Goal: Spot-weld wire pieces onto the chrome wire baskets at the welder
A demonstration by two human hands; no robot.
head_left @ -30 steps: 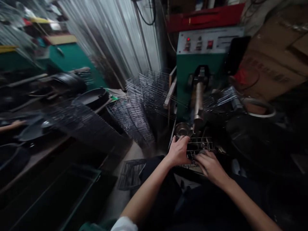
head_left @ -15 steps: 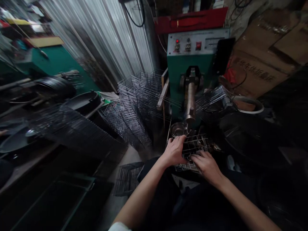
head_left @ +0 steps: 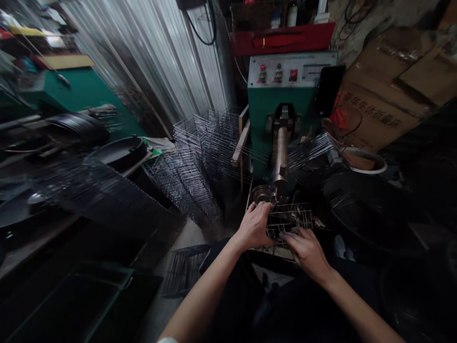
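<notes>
A small wire rack (head_left: 291, 220) lies in front of a green machine (head_left: 287, 102), just under its metal arm (head_left: 281, 155). My left hand (head_left: 254, 225) grips the rack's left edge, fingers curled over the wire. My right hand (head_left: 305, 248) rests on the rack's near right side, fingers bent down onto the wires. A small round metal dish (head_left: 261, 193) sits just beyond my left hand.
Stacks of wire racks (head_left: 200, 157) stand left of the machine, more lie on the floor (head_left: 183, 269). Black pans (head_left: 121, 150) sit on a bench at left. A corrugated metal wall (head_left: 157, 62) rises behind. Cardboard boxes (head_left: 385, 90) and a round tub (head_left: 364, 159) are at right.
The view has swung slightly right and steadied. Both hands stay on the wire rack, shifted a little nearer the machine's arm.
</notes>
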